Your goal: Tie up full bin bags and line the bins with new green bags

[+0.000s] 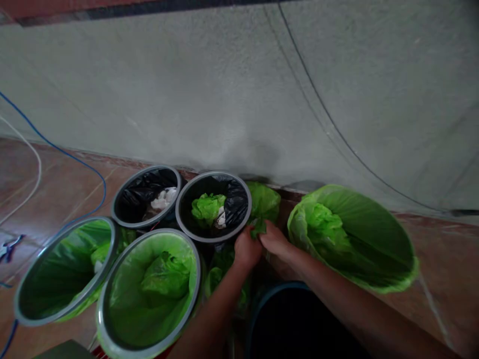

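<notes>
My left hand (247, 248) and my right hand (275, 238) meet at the middle, fingers closed on a gathered piece of green plastic bag (258, 228). Just behind them, a puffed-out light green bag (265, 199) rests by the wall; whether the held piece belongs to it is unclear. Left of my hands stands a grey-rimmed bin (179, 212) lined in black, with crumpled green plastic (207, 208) and white scraps inside. More green bagging (220, 274) lies below my left wrist, partly hidden by the forearm.
Two grey-rimmed bins with green liners (103, 319) (22, 294) and another black-lined bin (116, 199) stand leftward. A large green bag (377, 224) gapes at right. A dark blue-rimmed bin (258, 304) sits below my arms. Blue cable (103, 184) crosses the tiled floor by the wall (168, 99).
</notes>
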`<state>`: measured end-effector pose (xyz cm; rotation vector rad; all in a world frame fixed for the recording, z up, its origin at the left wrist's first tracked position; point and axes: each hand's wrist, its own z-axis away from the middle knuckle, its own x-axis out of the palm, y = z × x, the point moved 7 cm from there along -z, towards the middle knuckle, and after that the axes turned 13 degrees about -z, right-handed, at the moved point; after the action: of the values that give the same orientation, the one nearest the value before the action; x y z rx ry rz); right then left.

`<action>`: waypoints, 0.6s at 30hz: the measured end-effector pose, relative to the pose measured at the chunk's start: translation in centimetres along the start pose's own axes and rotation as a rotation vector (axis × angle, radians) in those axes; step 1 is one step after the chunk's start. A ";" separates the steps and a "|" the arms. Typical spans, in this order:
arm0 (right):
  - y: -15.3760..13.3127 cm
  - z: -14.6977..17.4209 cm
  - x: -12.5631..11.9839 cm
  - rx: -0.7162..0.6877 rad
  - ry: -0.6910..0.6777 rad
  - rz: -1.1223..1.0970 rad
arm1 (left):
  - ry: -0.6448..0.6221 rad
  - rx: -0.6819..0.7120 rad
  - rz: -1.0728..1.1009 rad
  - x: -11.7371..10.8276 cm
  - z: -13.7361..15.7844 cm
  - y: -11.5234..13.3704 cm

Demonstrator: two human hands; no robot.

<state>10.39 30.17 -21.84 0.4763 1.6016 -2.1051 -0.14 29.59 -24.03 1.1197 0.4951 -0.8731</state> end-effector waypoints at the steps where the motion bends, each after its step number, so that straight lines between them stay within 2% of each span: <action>1: -0.5 1.6 -0.9 -0.001 0.005 0.025 | -0.016 -0.002 -0.007 0.0 0.1 -0.1; 2: -1.2 3.5 -2.2 -0.053 0.023 0.049 | -0.030 0.001 -0.014 -0.1 0.3 -0.2; 4: -2.7 7.7 -4.9 -0.261 0.052 0.135 | -0.055 0.025 -0.019 0.0 0.8 -0.2; 6: -2.2 11.3 -7.7 -0.359 0.122 0.287 | -0.088 0.067 -0.018 0.1 1.6 -0.2; 9: 2.0 14.1 -10.7 -0.263 0.165 0.457 | -0.156 0.135 -0.039 0.1 3.5 -0.3; 12: 5.7 15.1 -11.7 -0.149 0.131 0.555 | -0.242 0.186 -0.085 -0.1 6.2 -1.0; 14: 6.1 15.8 -12.0 -0.150 0.142 0.561 | -0.297 0.200 -0.101 -0.2 8.2 -1.8; 18: 4.1 18.9 -12.5 -0.230 0.201 0.420 | -0.367 0.193 -0.109 0.1 12.4 -3.8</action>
<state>23.11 12.79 -13.57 0.8795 1.6530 -1.5838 -4.10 17.53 -21.54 1.0818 0.1709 -1.2131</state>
